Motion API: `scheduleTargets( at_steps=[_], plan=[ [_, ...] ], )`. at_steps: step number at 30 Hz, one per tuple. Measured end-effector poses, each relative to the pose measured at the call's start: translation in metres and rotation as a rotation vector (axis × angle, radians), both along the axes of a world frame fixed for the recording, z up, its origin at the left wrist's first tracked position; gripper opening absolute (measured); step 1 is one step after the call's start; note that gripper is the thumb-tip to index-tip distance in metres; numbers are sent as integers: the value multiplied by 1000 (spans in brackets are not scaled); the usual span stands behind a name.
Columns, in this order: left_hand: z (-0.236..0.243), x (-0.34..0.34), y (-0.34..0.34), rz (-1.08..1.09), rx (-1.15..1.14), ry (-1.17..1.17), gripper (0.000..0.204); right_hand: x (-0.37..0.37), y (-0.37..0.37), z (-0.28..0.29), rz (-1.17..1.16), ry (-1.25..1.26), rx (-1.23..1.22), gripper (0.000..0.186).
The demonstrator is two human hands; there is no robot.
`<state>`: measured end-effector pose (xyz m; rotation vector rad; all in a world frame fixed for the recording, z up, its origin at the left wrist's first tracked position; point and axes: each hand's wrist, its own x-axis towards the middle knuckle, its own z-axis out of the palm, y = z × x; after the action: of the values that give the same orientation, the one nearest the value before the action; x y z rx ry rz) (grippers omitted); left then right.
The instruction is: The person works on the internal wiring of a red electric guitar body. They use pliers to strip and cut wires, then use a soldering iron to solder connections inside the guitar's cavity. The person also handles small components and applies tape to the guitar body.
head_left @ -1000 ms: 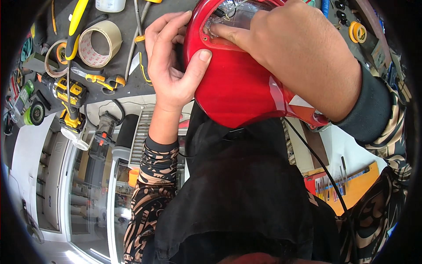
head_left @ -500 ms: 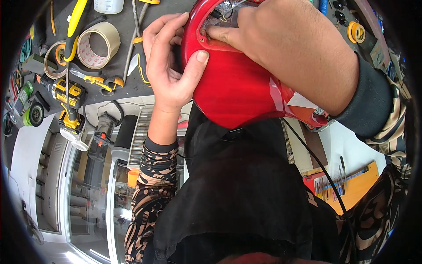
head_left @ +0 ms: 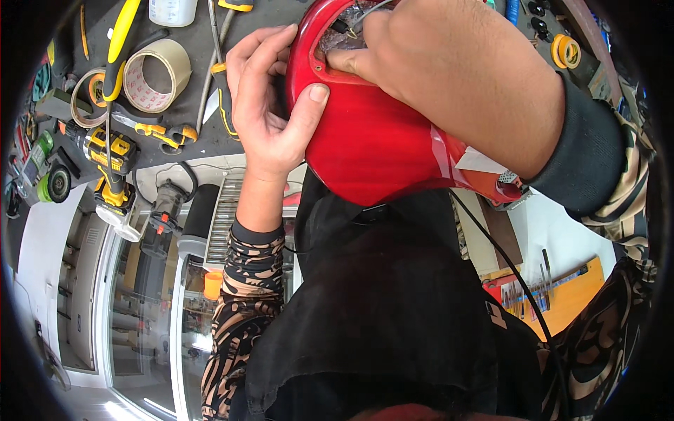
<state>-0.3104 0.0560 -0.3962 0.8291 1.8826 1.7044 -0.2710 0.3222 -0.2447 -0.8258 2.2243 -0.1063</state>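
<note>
A glossy red electric guitar body point(head_left: 372, 151) leans at the bench edge, in front of my black apron. My left hand point(head_left: 275, 123) grips its left rim, thumb on the red face and fingers round the side. My right hand point(head_left: 435, 56) reaches from the right into an open cavity point(head_left: 330, 43) in the body. One of its digits presses against the cavity's lower edge; the other fingertips are hidden, so what they hold cannot be made out. Thin wires point(head_left: 345, 28) and a shiny lining show inside. A white paper piece point(head_left: 479, 161) lies by my right wrist.
Left on the dark bench are a yellow-black screwdriver point(head_left: 121, 56), a wide tape roll point(head_left: 181, 67), yellow-handled cutters point(head_left: 165, 133) and a cordless drill point(head_left: 112, 147) at the edge. Yellow tape rolls point(head_left: 566, 51) lie far right. A black cable point(head_left: 505, 252) hangs down beside me.
The guitar body has shifted very slightly left. My right hand has moved a little within the cavity opening, and more of the wires and lining shows. My left hand keeps its hold.
</note>
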Motion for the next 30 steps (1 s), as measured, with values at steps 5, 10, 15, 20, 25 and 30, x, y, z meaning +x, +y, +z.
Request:
scheduleTargets(
  at_steps=[5,10,15,20,25,30],
  plan=[
    [-3,-4,-2,-18,9,0,63,1,-5,-1,-50,-7,46,38],
    [-7,-6,-5,-15,2,13,64,1,-9,-4,-83,-15,60,37],
    [2,-6,-4,12,-39,-9,63,8,-25,-21,-168,198,49,44],
    [22,11,6,42,-95,-18,62,63,-17,-8,-329,449,-53,61],
    [30,-10,-38,87,-299,115,47,81,-46,-19,-791,419,-377,55],
    [45,-48,-100,195,-481,232,19,129,-58,-16,-1314,380,-368,23]
  ],
)
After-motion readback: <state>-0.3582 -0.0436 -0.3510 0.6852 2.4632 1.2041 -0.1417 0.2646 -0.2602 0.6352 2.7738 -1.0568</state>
